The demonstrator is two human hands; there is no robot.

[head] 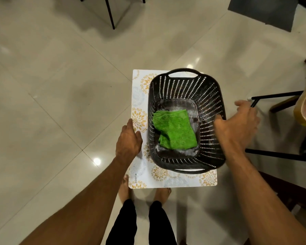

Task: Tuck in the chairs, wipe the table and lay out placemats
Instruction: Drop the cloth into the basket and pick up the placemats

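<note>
**tilefan:** Glossy cream tile floor (51,85) everywhere, ceiling lights bouncing off it. What's nearest the camera?

**matwatcher:** Two legs in black trousers (124,223), then bare feet (162,193). Right past them is the placemat (175,179), white with gold flower rounds. Its near edge covers the toes, so can't tell if it's actually lying on the floor.

**tilefan:** And the hands?

**matwatcher:** Left hand (129,138) is at the mat's left edge, thumb lying on top. Can't tell whether the other fingers curl under. A black slotted basket (210,96) sits on the mat with a folded green cloth (175,129) in the bottom. Right hand (240,124) is spread wide at the basket's right rim, thumb against the inside wall, fingers stretched outside, a bit blurred.

**tilefan:** Further back?

**matwatcher:** Black chair frame (276,94) on the right, another thin black leg (110,13) at the top, plus a dark grey floor mat (261,11) in the far corner.
</note>
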